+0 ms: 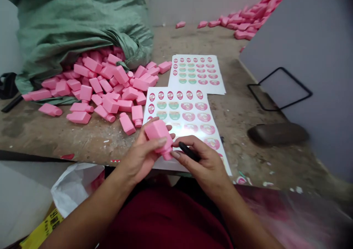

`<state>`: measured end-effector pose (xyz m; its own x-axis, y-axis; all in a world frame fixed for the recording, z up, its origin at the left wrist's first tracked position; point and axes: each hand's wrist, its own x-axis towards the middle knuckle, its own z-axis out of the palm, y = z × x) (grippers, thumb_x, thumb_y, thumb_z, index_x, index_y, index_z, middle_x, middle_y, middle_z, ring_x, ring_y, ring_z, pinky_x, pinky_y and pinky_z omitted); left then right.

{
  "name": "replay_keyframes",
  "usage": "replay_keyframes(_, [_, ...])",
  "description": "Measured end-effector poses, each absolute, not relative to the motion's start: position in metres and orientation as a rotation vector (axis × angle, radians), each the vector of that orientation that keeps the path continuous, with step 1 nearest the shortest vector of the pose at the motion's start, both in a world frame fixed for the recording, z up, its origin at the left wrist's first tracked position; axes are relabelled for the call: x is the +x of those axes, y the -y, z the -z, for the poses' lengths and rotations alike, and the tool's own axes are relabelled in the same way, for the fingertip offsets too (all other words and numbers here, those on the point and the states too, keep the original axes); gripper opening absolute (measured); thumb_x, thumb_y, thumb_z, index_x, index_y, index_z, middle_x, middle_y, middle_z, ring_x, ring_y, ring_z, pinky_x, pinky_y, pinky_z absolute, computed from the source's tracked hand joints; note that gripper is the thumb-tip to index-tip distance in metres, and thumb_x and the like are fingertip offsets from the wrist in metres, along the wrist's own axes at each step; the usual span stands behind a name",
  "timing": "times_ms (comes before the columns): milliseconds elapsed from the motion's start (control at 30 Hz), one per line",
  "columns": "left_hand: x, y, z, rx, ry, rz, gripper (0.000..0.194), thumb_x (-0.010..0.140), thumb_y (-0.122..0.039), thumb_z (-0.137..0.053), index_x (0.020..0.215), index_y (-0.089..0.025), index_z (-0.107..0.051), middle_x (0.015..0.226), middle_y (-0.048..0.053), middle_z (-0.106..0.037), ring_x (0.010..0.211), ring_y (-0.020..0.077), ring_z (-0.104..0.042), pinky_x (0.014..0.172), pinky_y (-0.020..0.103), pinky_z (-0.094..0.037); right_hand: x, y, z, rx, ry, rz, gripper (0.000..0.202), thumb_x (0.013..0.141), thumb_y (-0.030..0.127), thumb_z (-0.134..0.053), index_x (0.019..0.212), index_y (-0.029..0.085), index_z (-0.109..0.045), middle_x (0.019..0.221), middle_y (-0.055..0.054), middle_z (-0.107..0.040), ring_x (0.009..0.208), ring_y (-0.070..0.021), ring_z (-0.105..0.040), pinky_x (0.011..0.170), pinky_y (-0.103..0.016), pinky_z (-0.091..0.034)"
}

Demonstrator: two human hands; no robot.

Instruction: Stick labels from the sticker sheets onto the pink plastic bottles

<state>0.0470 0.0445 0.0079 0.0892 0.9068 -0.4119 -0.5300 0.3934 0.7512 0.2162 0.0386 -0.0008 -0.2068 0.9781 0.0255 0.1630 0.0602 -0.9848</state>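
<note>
My left hand (143, 150) is closed around a small pink plastic bottle (158, 131), its neck tilted down toward my right hand. With my right hand (205, 161) I hold a black pen-like tool (189, 151); its exact kind is not clear. The thumb and index fingertips of that hand are at the bottle's neck and side. Beneath both hands lies a sticker sheet (162, 96) with rows of pink oval and green labels, partly covered by my hands. Another stack of sticker sheets (198, 72) lies just behind it.
A green sack (82, 17) at the left spills many pink bottles (110, 104) onto the worktable (228, 109). More bottles (248, 19) are heaped at the far right. A dark brown case (278, 133) and a black wire frame (280, 89) are at right. A white bag (74, 183) hangs below the edge.
</note>
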Motion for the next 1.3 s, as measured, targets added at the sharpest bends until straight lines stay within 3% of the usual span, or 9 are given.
replay_keyframes(100, [0.056,-0.053,-0.007,0.284,-0.918,-1.026,0.041,0.074,-0.021,-0.073,0.112,-0.02,-0.059,0.121,0.01,-0.068,0.099,0.0205,-0.067,0.082,0.033,-0.055,0.241,-0.04,0.002,-1.332,1.526,-1.151,0.018,0.08,0.039,-0.07,0.087,0.023,-0.067,0.08,0.0,-0.069,0.07,-0.016,-0.062,0.063,-0.026,-0.049])
replay_keyframes(200, [0.064,-0.057,0.001,0.274,-0.949,-0.993,0.041,0.075,-0.018,-0.074,0.113,-0.018,-0.06,0.124,0.011,-0.067,0.091,0.0187,-0.067,0.075,0.031,-0.055,0.267,-0.039,0.011,-1.511,1.666,-0.995,0.024,0.087,0.044,-0.061,0.092,0.022,-0.069,0.081,-0.002,-0.071,0.07,-0.0172,-0.064,0.061,-0.027,-0.048])
replay_keyframes(433, [0.073,-0.06,0.021,0.37,-1.019,-1.036,0.033,0.078,-0.017,-0.073,0.11,-0.012,-0.066,0.106,0.011,-0.071,0.102,0.0223,-0.068,0.102,0.038,-0.049,0.273,-0.036,0.036,-1.626,2.09,-0.69,0.025,0.093,0.035,-0.052,0.102,0.023,-0.072,0.1,-0.006,-0.078,0.085,-0.0247,-0.071,0.076,-0.037,-0.048])
replay_keyframes(633, [0.071,-0.065,0.019,0.37,-1.032,-1.057,0.033,0.079,-0.021,-0.073,0.11,-0.016,-0.063,0.115,0.013,-0.069,0.113,0.0282,-0.063,0.098,0.048,-0.053,0.261,-0.04,0.038,-1.63,2.123,-0.522,0.016,0.093,0.034,-0.055,0.093,0.024,-0.067,0.076,-0.001,-0.075,0.064,-0.0189,-0.066,0.068,-0.033,-0.04])
replay_keyframes(800, [0.07,-0.065,0.02,0.359,-1.004,-1.065,0.036,0.078,-0.022,-0.074,0.111,-0.019,-0.061,0.116,0.012,-0.068,0.122,0.031,-0.059,0.099,0.053,-0.052,0.258,-0.039,0.038,-1.603,2.195,-0.364,0.015,0.092,0.032,-0.053,0.089,0.024,-0.066,0.074,0.0,-0.074,0.061,-0.0177,-0.061,0.065,-0.032,-0.033])
replay_keyframes(1167, [0.07,-0.062,0.024,0.363,-1.006,-1.067,0.033,0.079,-0.021,-0.072,0.111,-0.018,-0.063,0.116,0.011,-0.068,0.111,0.0261,-0.062,0.096,0.046,-0.054,0.249,-0.036,0.038,-1.615,2.288,-0.131,0.016,0.095,0.028,-0.054,0.085,0.021,-0.064,0.074,0.0,-0.075,0.056,-0.0163,-0.057,0.068,-0.034,-0.028])
replay_keyframes(1300, [0.07,-0.062,0.022,0.363,-0.992,-1.058,0.034,0.079,-0.02,-0.072,0.111,-0.018,-0.063,0.115,0.011,-0.068,0.113,0.0258,-0.062,0.097,0.044,-0.053,0.248,-0.037,0.037,-1.646,2.264,-0.2,0.017,0.095,0.028,-0.052,0.084,0.021,-0.063,0.074,-0.001,-0.075,0.057,-0.017,-0.059,0.068,-0.034,-0.03])
